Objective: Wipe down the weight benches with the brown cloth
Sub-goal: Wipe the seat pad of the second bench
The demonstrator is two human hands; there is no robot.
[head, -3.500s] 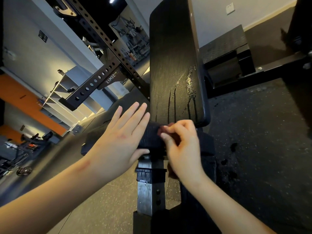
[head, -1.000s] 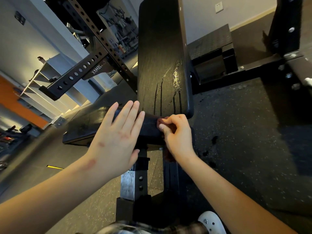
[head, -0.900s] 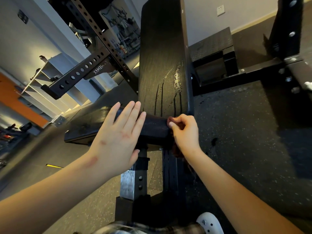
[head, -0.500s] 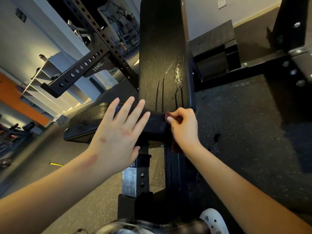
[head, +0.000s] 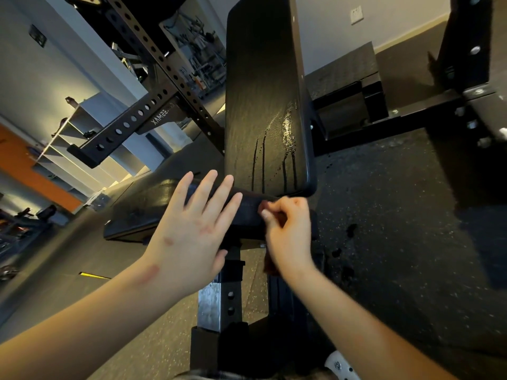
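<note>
A black weight bench stands in front of me, its backrest pad raised and streaked with wet drips near its lower edge. The seat pad lies flat to the left. My left hand is spread flat with straight fingers on the near end of the seat pad. My right hand has its fingers curled round the brown cloth, pressing it to the pad's end just below the backrest. Most of the cloth is hidden by the hand; a dark reddish bit hangs below the wrist.
The bench's steel post with holes stands under my hands. A black perforated rack arm juts out at left. A dark step box sits behind the bench on the right. Wet spots dot the rubber floor.
My right hand with the cloth has shifted in small strokes along the pad's end under the backrest. My left hand has stayed flat on the seat pad, fingers a little more spread.
</note>
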